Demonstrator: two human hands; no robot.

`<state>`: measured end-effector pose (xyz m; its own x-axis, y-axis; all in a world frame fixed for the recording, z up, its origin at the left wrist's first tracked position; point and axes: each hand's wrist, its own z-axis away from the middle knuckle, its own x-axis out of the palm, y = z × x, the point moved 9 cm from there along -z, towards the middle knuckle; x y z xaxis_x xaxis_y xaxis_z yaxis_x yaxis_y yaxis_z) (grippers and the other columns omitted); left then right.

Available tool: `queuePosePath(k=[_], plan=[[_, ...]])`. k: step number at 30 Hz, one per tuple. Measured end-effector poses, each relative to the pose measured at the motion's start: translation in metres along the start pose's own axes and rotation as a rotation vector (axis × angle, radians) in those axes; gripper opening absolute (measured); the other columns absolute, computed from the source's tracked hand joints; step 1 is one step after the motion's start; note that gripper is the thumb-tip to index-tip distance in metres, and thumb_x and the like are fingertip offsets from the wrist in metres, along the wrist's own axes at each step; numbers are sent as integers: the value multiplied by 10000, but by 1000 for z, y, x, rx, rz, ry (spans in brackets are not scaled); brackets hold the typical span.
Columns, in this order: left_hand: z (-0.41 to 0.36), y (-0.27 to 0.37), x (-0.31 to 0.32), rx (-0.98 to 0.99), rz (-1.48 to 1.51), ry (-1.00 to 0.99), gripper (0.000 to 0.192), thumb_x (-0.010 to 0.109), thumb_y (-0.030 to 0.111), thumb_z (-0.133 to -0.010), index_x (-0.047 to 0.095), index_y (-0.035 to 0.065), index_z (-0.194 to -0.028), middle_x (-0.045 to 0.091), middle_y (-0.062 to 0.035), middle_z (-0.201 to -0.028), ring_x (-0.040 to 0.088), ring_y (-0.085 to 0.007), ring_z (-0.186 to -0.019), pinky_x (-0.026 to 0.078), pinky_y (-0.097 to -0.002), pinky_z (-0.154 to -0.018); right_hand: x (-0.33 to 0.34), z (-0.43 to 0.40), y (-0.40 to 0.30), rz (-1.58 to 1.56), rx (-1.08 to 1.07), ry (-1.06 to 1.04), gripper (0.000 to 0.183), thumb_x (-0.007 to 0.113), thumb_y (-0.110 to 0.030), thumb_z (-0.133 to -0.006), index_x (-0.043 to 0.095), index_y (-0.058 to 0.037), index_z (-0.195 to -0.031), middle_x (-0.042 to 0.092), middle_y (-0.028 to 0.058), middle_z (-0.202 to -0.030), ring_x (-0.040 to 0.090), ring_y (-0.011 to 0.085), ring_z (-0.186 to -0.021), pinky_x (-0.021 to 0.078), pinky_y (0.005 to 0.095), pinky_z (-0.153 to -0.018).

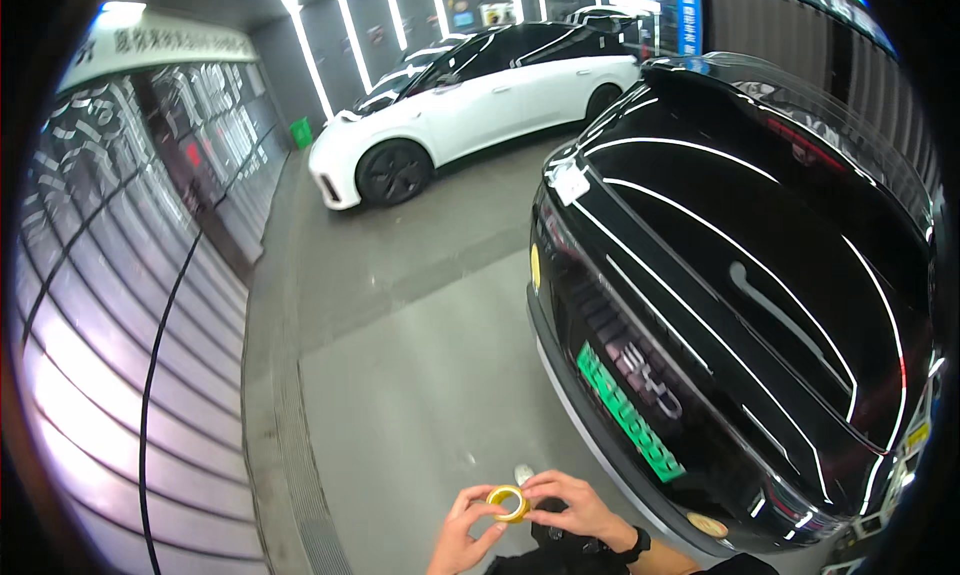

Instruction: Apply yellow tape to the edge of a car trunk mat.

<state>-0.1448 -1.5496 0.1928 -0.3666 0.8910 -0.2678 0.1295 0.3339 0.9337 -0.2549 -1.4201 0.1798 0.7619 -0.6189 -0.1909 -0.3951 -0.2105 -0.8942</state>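
At the bottom middle of the head view, a roll of yellow tape is held up between both hands. My left hand grips its left side with the thumb and fingers. The fingertips of my right hand touch its right rim; a black band circles that wrist. To the right stands the rear of a black BYD car, with a green licence plate and a rear wiper. A small white sheet or cloth lies at the upper left corner of its tail.
A white car with a black roof stands behind, near the lit wall. A glossy shutter or glass front runs along the left, beside a floor drain grate. A green bin stands by the far corner. A white shoe tip shows beyond the tape.
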Motion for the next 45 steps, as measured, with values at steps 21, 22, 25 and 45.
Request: queuePosePath(k=[21, 22, 25, 45], plan=[[-694, -245, -220, -63, -232, 206, 205, 700, 99, -899, 637, 35, -1083, 559, -155, -1241, 550, -298, -1175, 446, -401, -990, -123, -693, 389, -317, 33, -116, 342, 677, -111, -917, 608, -66, -1249, 611, 53, -1263, 595, 201, -1112, 489, 338, -938], [-743, -255, -220, -45, -262, 130, 202, 701, 97, -896, 640, 35, -1078, 561, -158, -1238, 551, -304, -1174, 443, -406, -993, -144, -726, 406, -315, 38, -86, 339, 682, -111, -912, 608, -65, -1240, 611, 51, -1257, 593, 199, -1110, 488, 339, -937], [-885, -287, -217, 0, -284, -66, 213, 707, 90, -884, 641, 26, -1076, 560, -159, -1238, 558, -310, -1157, 438, -406, -996, -220, -814, 453, -296, 70, 43, 319, 691, -110, -903, 606, -62, -1206, 610, 49, -1237, 586, 193, -1101, 485, 341, -936], [-1656, -428, 53, 215, -406, -470, 206, 740, 102, -812, 595, 48, -947, 543, -127, -1291, 436, -395, -1288, 338, -517, -1078, -792, -1210, 731, 333, 151, 412, 136, 598, 17, -908, 502, -27, -993, 625, 130, -1023, 631, 306, -953, 517, 397, -834]])
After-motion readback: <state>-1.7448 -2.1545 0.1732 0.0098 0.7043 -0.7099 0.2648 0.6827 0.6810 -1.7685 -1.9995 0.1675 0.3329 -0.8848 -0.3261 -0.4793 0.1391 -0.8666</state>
